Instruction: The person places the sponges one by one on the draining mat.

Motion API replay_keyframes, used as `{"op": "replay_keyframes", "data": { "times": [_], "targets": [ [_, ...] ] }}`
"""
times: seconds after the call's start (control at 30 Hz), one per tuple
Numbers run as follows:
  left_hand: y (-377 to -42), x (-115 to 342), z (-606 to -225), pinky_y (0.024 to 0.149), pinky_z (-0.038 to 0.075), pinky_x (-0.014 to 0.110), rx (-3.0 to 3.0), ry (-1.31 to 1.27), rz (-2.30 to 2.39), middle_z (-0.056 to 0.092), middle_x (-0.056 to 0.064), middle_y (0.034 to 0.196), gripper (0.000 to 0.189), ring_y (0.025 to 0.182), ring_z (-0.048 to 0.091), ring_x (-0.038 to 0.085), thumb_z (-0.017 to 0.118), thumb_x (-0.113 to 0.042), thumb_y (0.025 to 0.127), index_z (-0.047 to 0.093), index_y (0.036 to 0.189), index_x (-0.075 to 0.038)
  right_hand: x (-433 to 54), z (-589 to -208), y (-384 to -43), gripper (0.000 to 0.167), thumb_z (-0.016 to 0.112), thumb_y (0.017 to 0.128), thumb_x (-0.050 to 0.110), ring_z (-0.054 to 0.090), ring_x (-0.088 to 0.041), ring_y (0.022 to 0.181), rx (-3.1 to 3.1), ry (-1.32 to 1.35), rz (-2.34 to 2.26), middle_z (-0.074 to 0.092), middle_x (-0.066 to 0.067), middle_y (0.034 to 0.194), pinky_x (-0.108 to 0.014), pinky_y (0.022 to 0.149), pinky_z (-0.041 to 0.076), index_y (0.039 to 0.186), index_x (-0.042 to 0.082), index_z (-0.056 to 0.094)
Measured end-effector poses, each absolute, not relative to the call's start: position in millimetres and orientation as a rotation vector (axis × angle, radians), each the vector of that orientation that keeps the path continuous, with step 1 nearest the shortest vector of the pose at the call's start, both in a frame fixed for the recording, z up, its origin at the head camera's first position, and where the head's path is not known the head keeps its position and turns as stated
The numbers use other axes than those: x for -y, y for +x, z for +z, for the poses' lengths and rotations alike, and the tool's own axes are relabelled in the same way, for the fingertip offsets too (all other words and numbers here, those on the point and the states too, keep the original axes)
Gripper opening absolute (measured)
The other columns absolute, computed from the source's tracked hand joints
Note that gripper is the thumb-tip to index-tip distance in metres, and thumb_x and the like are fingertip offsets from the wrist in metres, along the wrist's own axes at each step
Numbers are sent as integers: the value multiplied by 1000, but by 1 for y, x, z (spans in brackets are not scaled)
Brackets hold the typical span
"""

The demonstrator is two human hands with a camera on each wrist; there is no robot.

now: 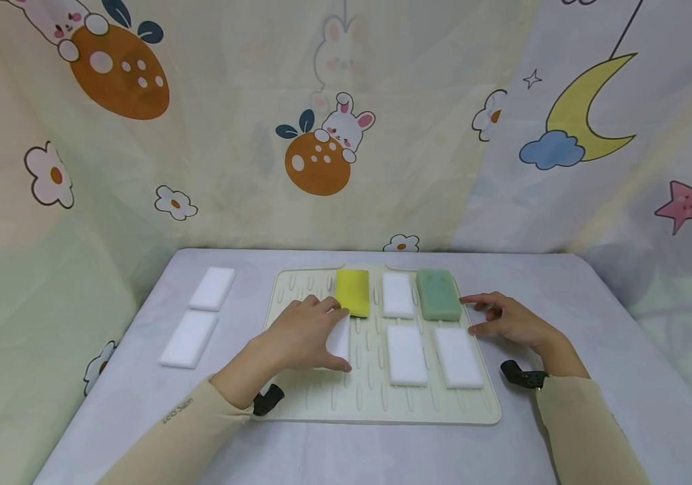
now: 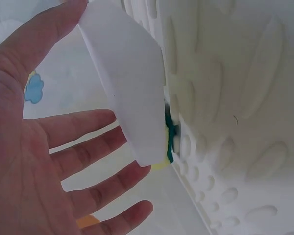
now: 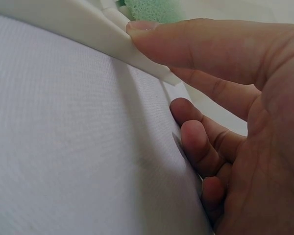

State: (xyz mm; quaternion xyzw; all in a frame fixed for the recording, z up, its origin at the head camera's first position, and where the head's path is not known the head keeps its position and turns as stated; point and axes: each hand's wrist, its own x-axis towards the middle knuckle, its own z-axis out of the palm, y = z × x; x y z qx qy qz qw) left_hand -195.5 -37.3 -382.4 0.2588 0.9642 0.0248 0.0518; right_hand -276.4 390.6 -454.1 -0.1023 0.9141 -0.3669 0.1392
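My left hand (image 1: 303, 333) holds a white sponge block (image 1: 338, 339) by its two ends over the left part of a cream ridged drying mat (image 1: 370, 405). In the left wrist view the thumb is at one end of this block and the fingertips (image 2: 143, 165) at the other. Just beyond it lies a yellow sponge (image 1: 353, 291) with a dark green underside. My right hand (image 1: 512, 322) touches the mat's right rim with thumb and index finger, beside a green sponge (image 1: 438, 294). Its other fingers are loosely bent, as the right wrist view shows.
Three more white blocks lie on the mat: one at the back (image 1: 398, 294), one in front of it (image 1: 407, 356) and one at the front right (image 1: 458, 358). Left of the mat, two white blocks (image 1: 188, 339) sit on the white-covered table (image 1: 346, 455). A printed curtain hangs behind.
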Motion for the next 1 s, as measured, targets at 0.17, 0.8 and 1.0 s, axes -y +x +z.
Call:
{"op": "replay_keyframes", "data": {
  "times": [0.17,0.8,1.0],
  "targets": [
    [-195,32,-385,106,46,50,-2928,799,84,55,1,148,96,128,53,29,78,-74,75,55,150,-18,-390,-453,-276,73,89,80,35,44,-24,102,-2646,-288,-1051,51,-15,137,-35,82,37,146,22,60],
    [-192,19,-389,105,48,49,-2927,803,87,56,0,146,95,125,54,28,80,-73,74,57,148,-18,-388,-451,-275,72,90,79,34,44,-25,99,-2637,-299,-1069,52,-17,135,-35,82,37,144,19,62],
    [-192,14,-390,105,47,50,-2917,806,99,56,1,147,97,124,54,29,79,-74,74,56,149,-17,-388,-450,-274,73,89,80,34,44,-24,100,-2640,-310,-1064,52,-16,136,-35,83,37,146,20,61]
  ]
}}
